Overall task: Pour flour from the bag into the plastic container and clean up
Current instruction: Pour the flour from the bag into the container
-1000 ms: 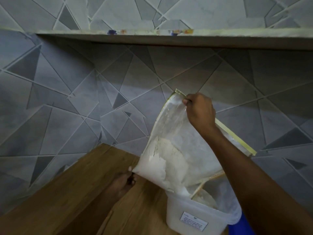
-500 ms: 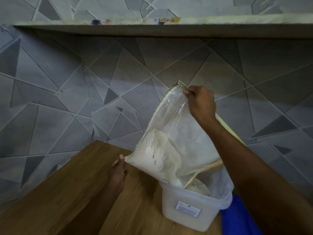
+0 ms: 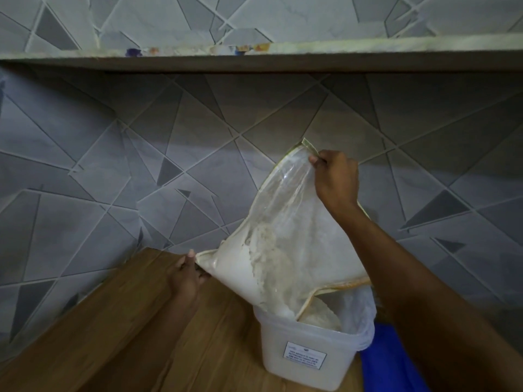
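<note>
A clear plastic bag [image 3: 285, 222] with white flour in its lower half hangs tilted, its open mouth down inside a translucent white plastic container [image 3: 297, 360] with a paper label on its front. My right hand [image 3: 335, 179] pinches the bag's raised top corner. My left hand [image 3: 186, 275] pinches the bag's lower left corner just above the wooden counter. Flour lies heaped inside the container under the bag's mouth.
The container stands on a wooden counter [image 3: 127, 335] in a corner of grey tiled walls [image 3: 113, 165]. A shelf edge [image 3: 254, 55] runs overhead. A blue object [image 3: 387, 363] lies right of the container, under my right forearm.
My left hand has moved left, pulling the bag's lower corner outward and stretching the bag. My right hand keeps its hold on the top corner.
</note>
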Motion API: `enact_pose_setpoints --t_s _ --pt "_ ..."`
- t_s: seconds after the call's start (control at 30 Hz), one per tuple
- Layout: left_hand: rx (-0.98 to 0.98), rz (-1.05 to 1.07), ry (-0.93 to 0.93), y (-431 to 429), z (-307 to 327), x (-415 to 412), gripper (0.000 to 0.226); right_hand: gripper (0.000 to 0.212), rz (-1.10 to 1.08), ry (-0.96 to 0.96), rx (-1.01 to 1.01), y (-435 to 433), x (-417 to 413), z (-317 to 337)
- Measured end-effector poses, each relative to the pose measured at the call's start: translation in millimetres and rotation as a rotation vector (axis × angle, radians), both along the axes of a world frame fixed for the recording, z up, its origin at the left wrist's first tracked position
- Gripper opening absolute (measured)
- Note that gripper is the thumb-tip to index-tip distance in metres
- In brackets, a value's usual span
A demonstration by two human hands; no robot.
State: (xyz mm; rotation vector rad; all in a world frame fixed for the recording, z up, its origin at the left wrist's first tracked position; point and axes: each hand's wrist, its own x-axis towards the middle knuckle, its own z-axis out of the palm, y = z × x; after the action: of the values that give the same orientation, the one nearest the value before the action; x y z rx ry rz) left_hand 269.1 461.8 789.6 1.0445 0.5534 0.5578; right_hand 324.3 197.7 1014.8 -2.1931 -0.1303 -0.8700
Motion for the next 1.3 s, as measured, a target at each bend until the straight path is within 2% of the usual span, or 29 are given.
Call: enact_pose_setpoints --t_s 0.23,0.37,0.5,0.7,0.97,1.13,1.3 --pt "0.109 0.022 0.018 -2.9 10.8 9.6 0.023 0.039 0.051 -0.024 0.012 -15.0 0.1 3.2" --pt "0.158 0.024 0.025 -2.7 14.9 11.3 0.03 0.042 0.111 -0.037 0.018 -25.4 3.3 4.4" --pt "0.195 0.038 0.033 -6.4 24.0 10.3 0.023 0.042 0.131 -0.074 0.021 -30.0 2.2 5.5" --pt "0.382 0.064 0.076 2.3 24.8 21.7 0.032 0.042 0.133 -0.109 0.059 -42.5 2.1 6.4" --pt "0.341 -0.003 0.034 -14.3 55.7 21.4 0.024 0.04 0.159 -0.104 0.117 -63.1 -2.2 3.4" --pt "0.368 -0.024 0.032 -20.0 69.5 27.3 0.023 0.038 0.175 -0.153 0.194 -72.3 -6.1 1.4" --pt "0.417 0.011 0.079 -24.3 78.0 33.2 0.027 0.04 0.182 -0.119 0.228 -82.9 -4.9 3.5"
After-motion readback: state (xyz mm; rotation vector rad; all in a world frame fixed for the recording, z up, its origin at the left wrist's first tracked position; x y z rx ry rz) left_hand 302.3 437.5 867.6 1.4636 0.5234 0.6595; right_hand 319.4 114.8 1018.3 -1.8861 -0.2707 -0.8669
